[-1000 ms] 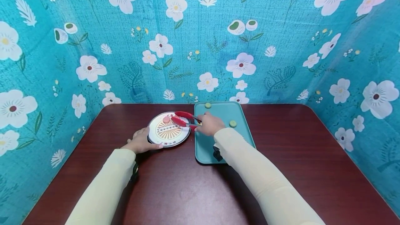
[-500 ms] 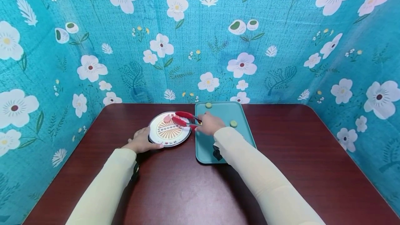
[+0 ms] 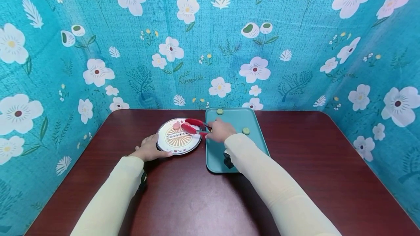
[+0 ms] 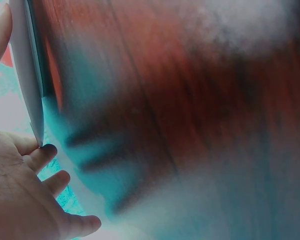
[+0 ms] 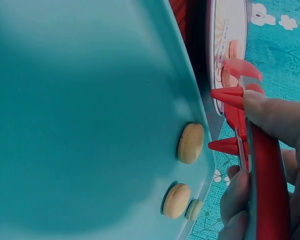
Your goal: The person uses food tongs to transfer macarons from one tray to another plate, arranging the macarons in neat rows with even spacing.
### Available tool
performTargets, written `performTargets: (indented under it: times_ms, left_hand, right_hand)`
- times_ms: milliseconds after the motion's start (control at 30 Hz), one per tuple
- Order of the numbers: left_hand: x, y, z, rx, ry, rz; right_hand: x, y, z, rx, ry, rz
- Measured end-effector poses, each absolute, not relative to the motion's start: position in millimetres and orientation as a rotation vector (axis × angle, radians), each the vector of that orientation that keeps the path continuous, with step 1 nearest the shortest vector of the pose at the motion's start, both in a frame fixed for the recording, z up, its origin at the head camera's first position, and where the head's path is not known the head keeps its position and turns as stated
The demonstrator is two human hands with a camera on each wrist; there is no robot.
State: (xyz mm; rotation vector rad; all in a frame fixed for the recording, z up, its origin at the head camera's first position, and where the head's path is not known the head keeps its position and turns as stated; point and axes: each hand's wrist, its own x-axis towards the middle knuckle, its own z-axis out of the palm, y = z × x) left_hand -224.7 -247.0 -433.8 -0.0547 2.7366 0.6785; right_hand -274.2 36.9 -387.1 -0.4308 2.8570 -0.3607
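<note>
My right hand (image 3: 221, 131) grips red-handled tongs (image 5: 270, 180) over the tray's left edge. Their red tips reach over the white patterned plate (image 3: 178, 148), with a pink macaron (image 5: 227, 78) right at them. A second pink macaron (image 3: 176, 126) lies on the plate just left of the tips. My left hand (image 3: 149, 149) holds the plate at its near left side, thumb along the front rim. In the left wrist view, the fingers (image 4: 47, 187) are spread below the plate's edge.
The teal tray (image 3: 216, 159) lies right of the plate. On it are a green macaron (image 3: 220, 111) at the back, another green macaron (image 3: 245, 131) at the right, and two tan macarons (image 5: 191, 143) mostly hidden by my right hand in the head view. A floral curtain (image 3: 197, 46) stands behind the table.
</note>
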Motion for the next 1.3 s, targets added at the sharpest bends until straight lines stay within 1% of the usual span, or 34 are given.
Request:
performTargets:
  times_ms: [467, 1300]
  left_hand:
    - [-223.7, -245.9, -432.8, -0.070, 2.735, 0.670]
    - [-220.4, -245.0, -426.2, -0.057, 2.725, 0.685]
  right_hand:
    - [-275.8, 36.7, -390.2, -0.388, 2.837, -0.385]
    - [-272.8, 36.9, -386.2, -0.403, 2.873, -0.386]
